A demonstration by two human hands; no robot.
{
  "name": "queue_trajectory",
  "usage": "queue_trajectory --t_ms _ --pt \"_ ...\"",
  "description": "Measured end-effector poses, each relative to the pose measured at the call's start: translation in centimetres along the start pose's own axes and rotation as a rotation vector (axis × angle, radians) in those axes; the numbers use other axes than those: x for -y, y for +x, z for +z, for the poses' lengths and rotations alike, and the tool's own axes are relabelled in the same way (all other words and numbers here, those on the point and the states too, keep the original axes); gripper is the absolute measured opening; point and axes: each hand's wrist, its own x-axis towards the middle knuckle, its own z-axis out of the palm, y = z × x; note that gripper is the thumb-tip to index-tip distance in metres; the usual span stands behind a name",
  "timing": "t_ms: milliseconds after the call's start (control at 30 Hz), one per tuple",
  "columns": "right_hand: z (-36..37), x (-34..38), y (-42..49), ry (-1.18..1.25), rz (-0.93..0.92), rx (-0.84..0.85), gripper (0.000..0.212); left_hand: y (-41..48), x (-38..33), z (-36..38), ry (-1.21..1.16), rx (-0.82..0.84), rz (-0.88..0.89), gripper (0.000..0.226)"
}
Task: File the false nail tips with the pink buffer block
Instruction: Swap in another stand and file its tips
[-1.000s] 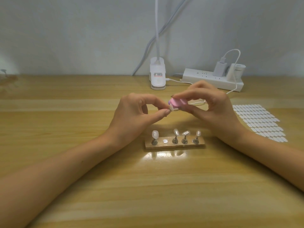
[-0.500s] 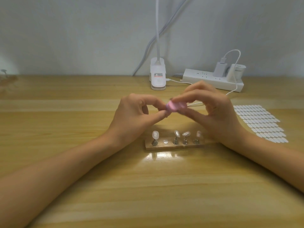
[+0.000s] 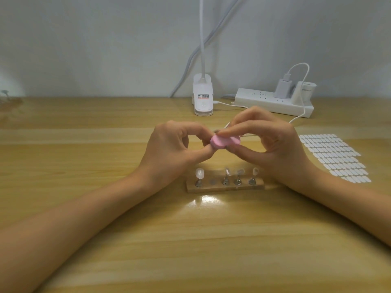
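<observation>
My right hand (image 3: 273, 149) pinches the pink buffer block (image 3: 224, 141) between thumb and fingers above the table. My left hand (image 3: 175, 151) meets it from the left with thumb and forefinger pinched together at the block's left end; the nail tip they hold is hidden behind the block. Below the hands lies a wooden holder strip (image 3: 225, 186) with several metal stands carrying clear false nail tips (image 3: 199, 172). One spot on the strip (image 3: 212, 182) has no stand.
A sheet of white adhesive tabs (image 3: 334, 157) lies at the right. Behind the hands stand a white clip lamp base (image 3: 202, 96) and a white power strip (image 3: 273, 102) with chargers and a cable. The wall closes the table's far edge.
The pink block has slid left over my left fingertips, covering the nail tip that showed there a second ago. My right hand shifted slightly left and toward me.
</observation>
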Motion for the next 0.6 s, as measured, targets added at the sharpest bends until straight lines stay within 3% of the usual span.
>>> queue_trajectory --t_ms 600 --pt "-0.08 -0.02 -0.08 0.008 0.004 0.010 0.027 -0.01 0.30 -0.04 -0.025 0.008 -0.012 0.012"
